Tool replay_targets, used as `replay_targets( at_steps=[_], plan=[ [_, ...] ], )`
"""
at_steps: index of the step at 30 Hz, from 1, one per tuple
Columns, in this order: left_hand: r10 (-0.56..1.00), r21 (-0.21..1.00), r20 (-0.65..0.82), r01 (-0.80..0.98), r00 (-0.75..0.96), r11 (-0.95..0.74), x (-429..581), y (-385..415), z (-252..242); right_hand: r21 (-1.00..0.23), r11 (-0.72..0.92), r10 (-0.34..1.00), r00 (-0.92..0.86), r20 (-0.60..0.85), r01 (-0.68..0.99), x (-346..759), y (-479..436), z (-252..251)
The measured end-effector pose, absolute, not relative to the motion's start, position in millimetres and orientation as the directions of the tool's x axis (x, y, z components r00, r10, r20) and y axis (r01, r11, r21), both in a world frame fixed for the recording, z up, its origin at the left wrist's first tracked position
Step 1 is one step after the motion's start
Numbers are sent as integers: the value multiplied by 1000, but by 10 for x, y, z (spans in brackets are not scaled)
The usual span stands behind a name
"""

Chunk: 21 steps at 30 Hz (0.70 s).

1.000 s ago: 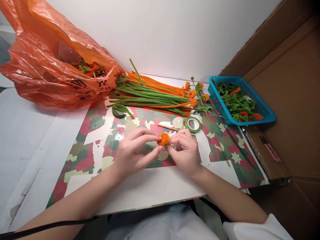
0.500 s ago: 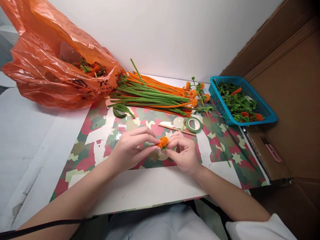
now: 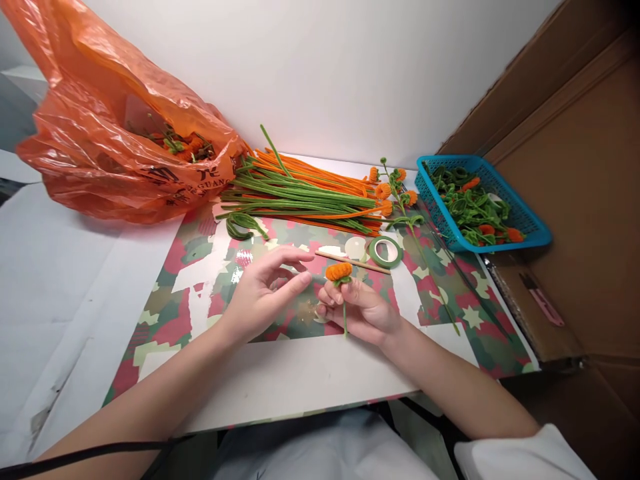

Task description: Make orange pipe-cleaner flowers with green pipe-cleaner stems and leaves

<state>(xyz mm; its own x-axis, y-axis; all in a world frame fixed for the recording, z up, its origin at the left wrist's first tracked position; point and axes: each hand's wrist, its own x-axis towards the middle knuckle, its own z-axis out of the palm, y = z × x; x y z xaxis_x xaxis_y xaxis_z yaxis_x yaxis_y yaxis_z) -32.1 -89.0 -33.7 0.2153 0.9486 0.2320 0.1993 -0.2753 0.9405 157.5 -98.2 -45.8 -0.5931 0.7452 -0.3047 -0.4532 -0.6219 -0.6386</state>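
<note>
Between the thumb and fingers of my right hand (image 3: 364, 308) is an orange pipe-cleaner flower (image 3: 339, 272), held upright by its green base. Its short green stem hangs below my fingers. My left hand (image 3: 270, 290) is just left of the flower, apart from it, with thumb and fingers spread and nothing in them. Behind my hands a thin wooden stick (image 3: 360, 263) lies on the camouflage-patterned table cover (image 3: 200, 293), beside a roll of green tape (image 3: 385, 252). A finished stem with several orange blooms (image 3: 411, 198) lies farther right.
Bundled green pipe cleaners (image 3: 310, 198) and orange pipe cleaners (image 3: 310, 172) lie at the back. An orange plastic bag (image 3: 125, 180) stands at the left. A blue basket (image 3: 530, 233) of green and orange pieces sits at right, near a pink utility knife (image 3: 545, 305) and cardboard (image 3: 580, 167).
My left hand has let go of the flower and moved slightly left, its fingers opening. My right hand has turned the flower upright, so its stem now shows.
</note>
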Motion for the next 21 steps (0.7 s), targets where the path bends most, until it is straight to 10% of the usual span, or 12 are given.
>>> replay_targets(
  at_steps=[13, 21],
  plan=[
    [839, 840, 386, 230, 383, -491, -239, -942, -339, -543, -650, 731, -633, -255, -532, 1489, -1034, -519],
    [904, 959, 219, 88, 366, -268, -255, -942, -375, -519, -708, 671, -686, -281, -479, 1476, -1063, -566]
  ],
)
